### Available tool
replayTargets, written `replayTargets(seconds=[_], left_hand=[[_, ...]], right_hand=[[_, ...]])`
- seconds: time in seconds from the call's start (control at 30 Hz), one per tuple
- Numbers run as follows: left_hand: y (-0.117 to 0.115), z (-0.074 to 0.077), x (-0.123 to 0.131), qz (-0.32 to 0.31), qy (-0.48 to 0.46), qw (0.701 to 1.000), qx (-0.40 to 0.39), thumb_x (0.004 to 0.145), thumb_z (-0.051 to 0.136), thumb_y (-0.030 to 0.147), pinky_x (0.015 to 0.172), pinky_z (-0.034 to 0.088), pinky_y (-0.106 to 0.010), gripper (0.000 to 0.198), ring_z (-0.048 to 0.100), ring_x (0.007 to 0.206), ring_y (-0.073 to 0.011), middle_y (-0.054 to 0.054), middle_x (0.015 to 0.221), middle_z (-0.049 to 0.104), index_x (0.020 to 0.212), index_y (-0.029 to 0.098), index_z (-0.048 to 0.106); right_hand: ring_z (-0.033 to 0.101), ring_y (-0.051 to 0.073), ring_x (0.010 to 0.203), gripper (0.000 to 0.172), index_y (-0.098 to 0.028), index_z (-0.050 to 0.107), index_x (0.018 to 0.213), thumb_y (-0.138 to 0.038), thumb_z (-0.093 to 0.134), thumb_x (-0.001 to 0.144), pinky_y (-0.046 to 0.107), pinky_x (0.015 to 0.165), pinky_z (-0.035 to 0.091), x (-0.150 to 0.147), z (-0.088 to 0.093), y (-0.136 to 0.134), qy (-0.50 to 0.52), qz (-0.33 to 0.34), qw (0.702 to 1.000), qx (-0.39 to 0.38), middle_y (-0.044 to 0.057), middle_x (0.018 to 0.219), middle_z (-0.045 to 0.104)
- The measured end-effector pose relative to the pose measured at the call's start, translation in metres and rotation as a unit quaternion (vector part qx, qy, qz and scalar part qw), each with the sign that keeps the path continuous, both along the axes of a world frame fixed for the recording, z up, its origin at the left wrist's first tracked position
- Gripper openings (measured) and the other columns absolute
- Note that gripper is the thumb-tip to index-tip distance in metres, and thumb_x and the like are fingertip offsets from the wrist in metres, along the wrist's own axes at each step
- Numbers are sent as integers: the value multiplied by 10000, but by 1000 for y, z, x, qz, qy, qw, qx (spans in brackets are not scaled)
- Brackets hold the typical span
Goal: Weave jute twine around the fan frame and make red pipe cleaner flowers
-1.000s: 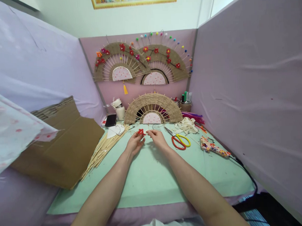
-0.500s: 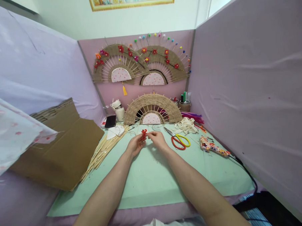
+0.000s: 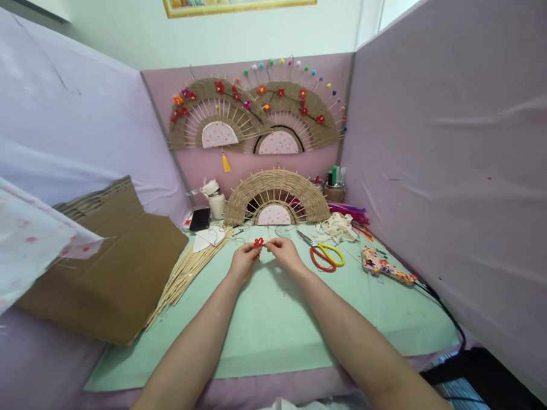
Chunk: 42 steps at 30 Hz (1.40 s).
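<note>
Over the middle of the green table, a small red looped flower (image 3: pixel 259 242) shows between my two hands. My left hand (image 3: pixel 244 260) is closed on it from the left, with the fingertips at its petals. From the right, my right hand (image 3: pixel 283 252) pinches the flower's near side with thumb and forefinger. It looks like fuzzy pipe cleaner, though its finer parts are too small to tell. Behind my hands stands a twine-wrapped fan (image 3: pixel 275 184) with a dotted half-round centre. Scissors (image 3: pixel 323 254) with one red and one yellow handle lie right of my right hand.
A floral glue gun (image 3: pixel 387 266) with a black cord lies at the right. Bamboo sticks (image 3: pixel 186 275) and a large cardboard sheet (image 3: pixel 108 272) are at the left. Behind are a phone (image 3: pixel 200 220), a white bottle (image 3: pixel 216 201), a pen holder (image 3: pixel 335 192) and crumpled cream strips (image 3: pixel 338 227).
The red flower has tilted and sunk slightly between my fingers, so it looks flatter. My right hand has shifted a little left, closer to it.
</note>
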State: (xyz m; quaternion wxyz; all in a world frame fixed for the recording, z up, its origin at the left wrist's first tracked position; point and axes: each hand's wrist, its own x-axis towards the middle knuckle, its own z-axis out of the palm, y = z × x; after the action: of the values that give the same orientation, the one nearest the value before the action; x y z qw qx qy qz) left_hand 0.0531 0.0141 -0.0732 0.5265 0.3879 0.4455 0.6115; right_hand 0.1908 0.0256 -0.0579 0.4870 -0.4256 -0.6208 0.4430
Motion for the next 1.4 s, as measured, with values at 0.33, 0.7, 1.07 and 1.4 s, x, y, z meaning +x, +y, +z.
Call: replayTargets(seconds=[0.33, 0.7, 1.07, 1.4], left_hand=[[-4, 9, -2, 32, 227, 968, 104, 591, 724, 235, 650, 380, -257, 50, 524, 654, -151, -8, 631, 634, 593, 189, 702], [-7, 8, -2, -38, 168, 983, 56, 628, 731, 364, 614, 371, -231, 227, 487, 631, -121, -11, 669, 616, 739, 167, 716], [-9, 6, 0, -123, 46, 991, 15, 603, 766, 371, 594, 340, -209, 295, 435, 594, -77, 8, 663, 556, 766, 141, 679], [-6, 8, -5, -45, 274, 954, 112, 667, 654, 185, 669, 361, -238, 53, 504, 692, -154, -10, 682, 623, 684, 184, 704]], right_hand=[[519, 142, 660, 197, -156, 642, 695, -335, 560, 690, 248, 610, 379, 1, -2, 3, 44, 4, 999, -5, 32, 718, 639], [432, 103, 618, 238, -178, 617, 752, -384, 638, 636, 199, 518, 320, 5, 0, 2, 130, 80, 979, -133, -15, 670, 536], [455, 98, 622, 242, -182, 620, 756, -373, 666, 616, 197, 518, 325, 5, -4, 6, 142, 108, 973, -147, -22, 683, 570], [413, 68, 522, 180, -155, 602, 724, -272, 663, 602, 197, 444, 257, 5, 0, 4, 167, 99, 956, -219, -24, 630, 552]])
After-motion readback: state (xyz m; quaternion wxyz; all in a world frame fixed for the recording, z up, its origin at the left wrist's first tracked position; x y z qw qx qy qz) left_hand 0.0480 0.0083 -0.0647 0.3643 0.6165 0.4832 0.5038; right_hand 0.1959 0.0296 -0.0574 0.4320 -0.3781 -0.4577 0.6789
